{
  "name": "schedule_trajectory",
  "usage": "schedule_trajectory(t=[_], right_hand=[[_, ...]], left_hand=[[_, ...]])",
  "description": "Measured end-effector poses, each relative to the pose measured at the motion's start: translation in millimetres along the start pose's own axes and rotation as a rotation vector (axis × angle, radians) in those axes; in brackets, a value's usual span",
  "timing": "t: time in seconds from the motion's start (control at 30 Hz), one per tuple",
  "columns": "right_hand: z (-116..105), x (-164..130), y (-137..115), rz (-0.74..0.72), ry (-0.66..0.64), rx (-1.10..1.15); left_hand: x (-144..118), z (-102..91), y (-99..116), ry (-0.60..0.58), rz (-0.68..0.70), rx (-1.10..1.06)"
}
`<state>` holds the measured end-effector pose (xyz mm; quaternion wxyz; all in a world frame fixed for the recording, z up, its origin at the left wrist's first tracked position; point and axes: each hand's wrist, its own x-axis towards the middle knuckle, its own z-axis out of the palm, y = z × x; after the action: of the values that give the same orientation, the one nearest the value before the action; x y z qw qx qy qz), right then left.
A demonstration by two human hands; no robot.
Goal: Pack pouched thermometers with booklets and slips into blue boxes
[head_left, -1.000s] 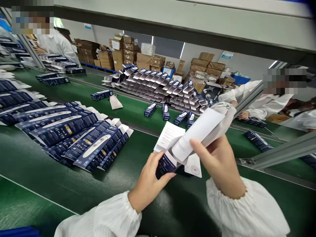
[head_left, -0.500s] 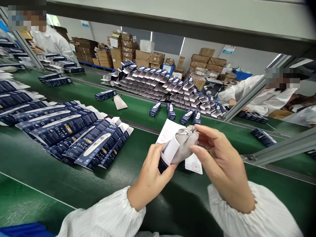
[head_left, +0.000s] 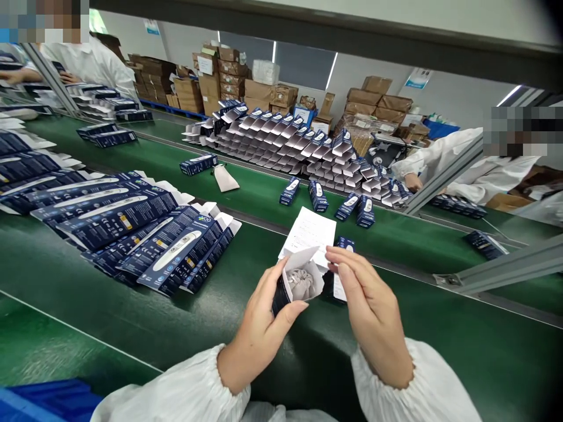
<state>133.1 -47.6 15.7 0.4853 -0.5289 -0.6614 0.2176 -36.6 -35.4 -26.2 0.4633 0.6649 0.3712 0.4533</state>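
My left hand (head_left: 257,328) is wrapped round a dark blue carton (head_left: 280,298), its open end tilted toward me and a white flap standing up. Inside the carton sits a grey drawstring pouch (head_left: 301,283), with its gathered top showing. To the right of the carton, my right hand (head_left: 376,316) has its fingers stretched out and close together, with nothing seen in them. Beyond both hands lies a white printed sheet (head_left: 310,231). Another blue carton (head_left: 346,242) is partly hidden behind my right fingers, with a white paper against it.
Flat-lying blue cartons (head_left: 176,252) overlap on the left. On the green conveyor (head_left: 255,202) are several closed cartons and a pale pouch (head_left: 226,178). A stack of open cartons (head_left: 281,140) stands behind. Metal posts (head_left: 505,266) rise at right; co-workers stand across the line.
The grey pouch has gone down into the carton in my left hand. My right hand has let go of it, and its fingers have straightened.
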Motion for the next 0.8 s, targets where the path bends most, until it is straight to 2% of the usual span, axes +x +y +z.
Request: schedule_trajectory(t=[0.07,0.17,0.3,0.4,0.53,0.63,0.73,0.8], right_hand=[[14,-11,7,0.238,0.007,0.22],[35,-21,12,0.356,-0.056,0.399],[45,-21,6,0.323,-0.031,0.483],[44,-20,-1,0.254,-0.039,0.406],[41,-20,4,0.163,-0.033,0.373],[30,-16,14,-0.019,-0.049,0.303],[11,-11,19,-0.255,-0.145,0.064],[1,-9,20,-0.321,-0.214,-0.025]], left_hand=[[-5,8.8,-6,0.012,-0.014,-0.053],[-8,18.5,-10,0.03,-0.043,-0.152],[-3,20.6,-2,0.007,-0.145,-0.268],[4,17.7,8,-0.022,-0.25,-0.349],[12,10.6,14,-0.064,-0.253,-0.441],[16,-2.1,15,-0.128,-0.119,-0.266],[18,-19.9,13,-0.129,0.221,0.172],[18,-30.0,9,-0.151,0.424,0.406]])
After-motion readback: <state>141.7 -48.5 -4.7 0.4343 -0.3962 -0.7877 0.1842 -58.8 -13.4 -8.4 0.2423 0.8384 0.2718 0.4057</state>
